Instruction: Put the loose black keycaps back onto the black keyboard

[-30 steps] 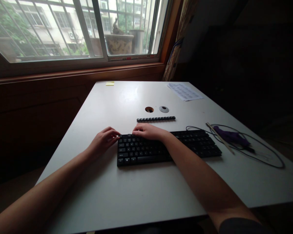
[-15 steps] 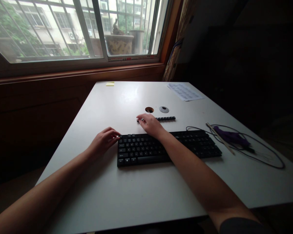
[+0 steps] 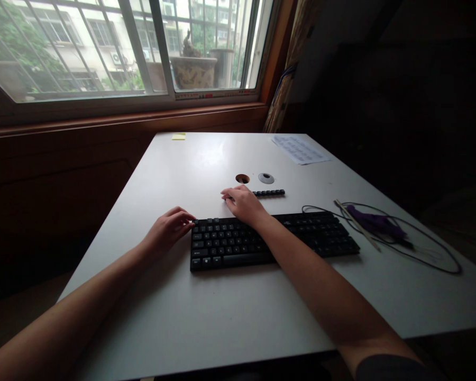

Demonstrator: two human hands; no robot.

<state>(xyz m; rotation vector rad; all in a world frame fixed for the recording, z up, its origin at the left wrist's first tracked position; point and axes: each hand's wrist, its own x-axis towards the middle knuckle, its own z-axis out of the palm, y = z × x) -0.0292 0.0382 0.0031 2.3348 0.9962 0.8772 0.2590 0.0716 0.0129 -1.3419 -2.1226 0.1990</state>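
Note:
A black keyboard (image 3: 301, 235) lies on the white table (image 3: 206, 312) in front of me. My left hand (image 3: 168, 227) rests at its top left corner, fingers curled against the edge and steadying it. My right hand (image 3: 244, 205) is just beyond the keyboard, over the left end of a row of loose black keycaps (image 3: 269, 192). Its fingers are bent down and pressed together, and what they hold is hidden.
A round cable hole (image 3: 242, 179) and its grey cap (image 3: 266, 178) sit behind the keycap row. To the right lie a looped black cable (image 3: 428, 254), a purple thing (image 3: 375, 222) and a thin stick (image 3: 357, 225). A printed sheet (image 3: 300, 148) and a yellow note (image 3: 178, 136) lie at the far edge.
My right hand left the keyboard's top row and moved forward to the left end of the loose keycap row, then settled slightly. My left hand has stayed at the corner.

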